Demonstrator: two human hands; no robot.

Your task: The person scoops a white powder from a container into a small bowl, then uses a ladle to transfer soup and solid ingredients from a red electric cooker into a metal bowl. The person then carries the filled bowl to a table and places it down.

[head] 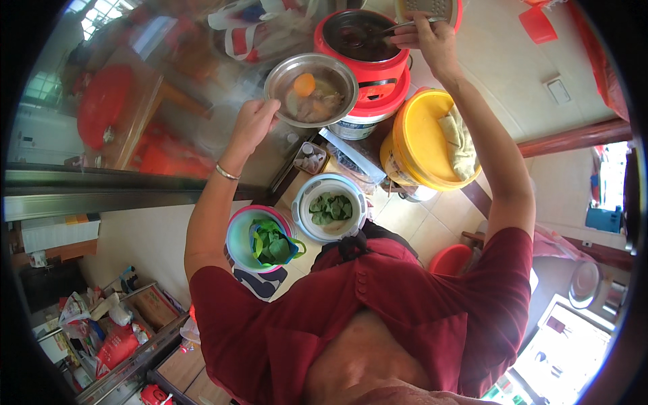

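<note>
My left hand grips the rim of a steel bowl that holds soup with an orange piece and chunks that look like meat. The bowl hangs just left of a red electric cooker, whose lid is raised. Dark liquid fills the cooker's pot. Over the pot's right rim, my right hand holds a metal utensil by its handle; its far end reaches towards the liquid and is hard to make out.
The cooker stands on a white tub with a red lid. Right of it is a yellow bucket with a cloth on top. Below are a colander with green leaves and a basin holding a bag of leaves. A glass panel borders the left.
</note>
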